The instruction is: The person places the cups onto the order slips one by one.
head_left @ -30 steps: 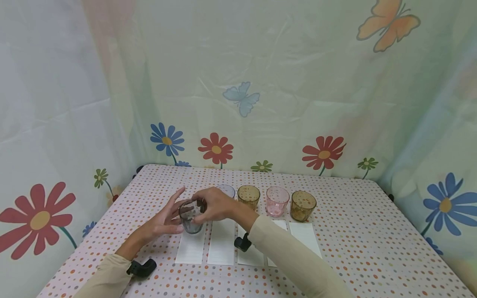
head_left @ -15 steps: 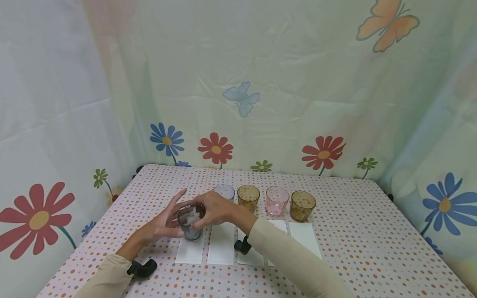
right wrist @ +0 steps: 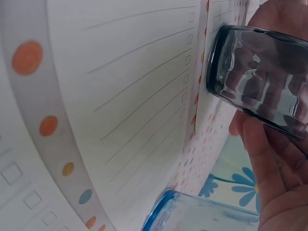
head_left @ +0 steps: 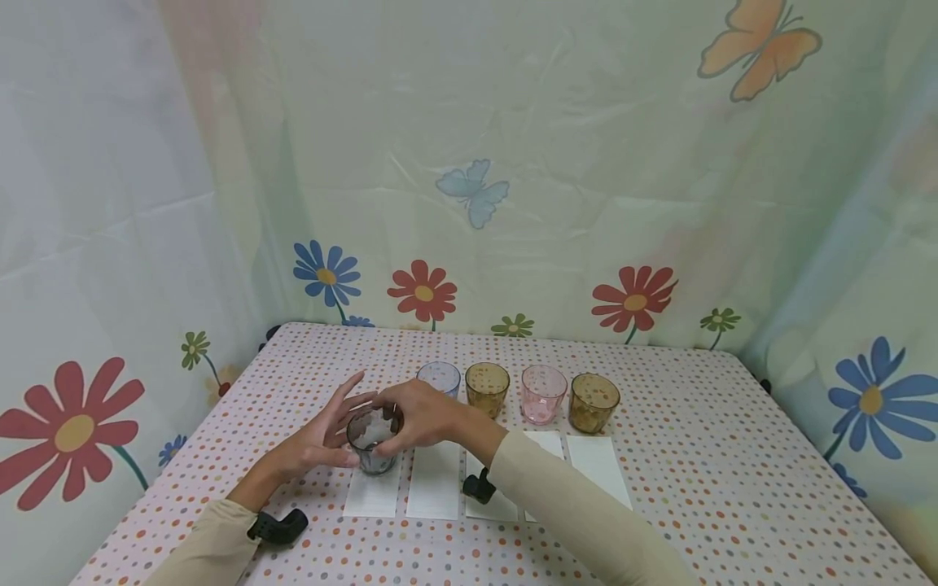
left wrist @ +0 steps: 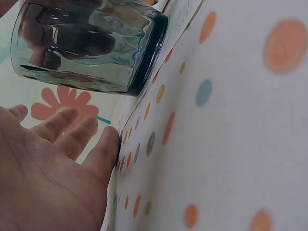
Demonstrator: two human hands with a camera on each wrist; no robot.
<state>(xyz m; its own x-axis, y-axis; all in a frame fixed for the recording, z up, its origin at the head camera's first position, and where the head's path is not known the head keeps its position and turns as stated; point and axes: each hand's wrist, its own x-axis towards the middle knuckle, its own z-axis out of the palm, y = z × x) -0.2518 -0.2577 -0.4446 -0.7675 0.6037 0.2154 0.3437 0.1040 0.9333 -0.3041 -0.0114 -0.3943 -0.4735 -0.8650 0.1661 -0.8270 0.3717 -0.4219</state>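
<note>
A dark grey-tinted drinking glass (head_left: 371,457) stands at the far end of the leftmost white lined paper strip (head_left: 372,500). My right hand (head_left: 422,413) grips it near the rim, with thumb and fingers on its right side. On its left, my left hand (head_left: 322,439) is spread, its fingers mostly straight and its thumb close to the wall. The left wrist view shows the glass (left wrist: 91,53) with its base against the paper and the left palm (left wrist: 53,178) below it. In the right wrist view, fingers lie along the glass (right wrist: 260,77).
Behind the strips, right of my hands, stand a pale blue glass (head_left: 440,377), an amber glass (head_left: 487,389), a pink glass (head_left: 544,395) and a brown-amber glass (head_left: 594,403). Several paper strips (head_left: 434,484) lie side by side on the dotted table (head_left: 733,488). My right forearm crosses over some.
Over the last second the grey glass has come down and slightly toward me, onto the leftmost strip. Both hands stay around it. The other glasses have not moved.
</note>
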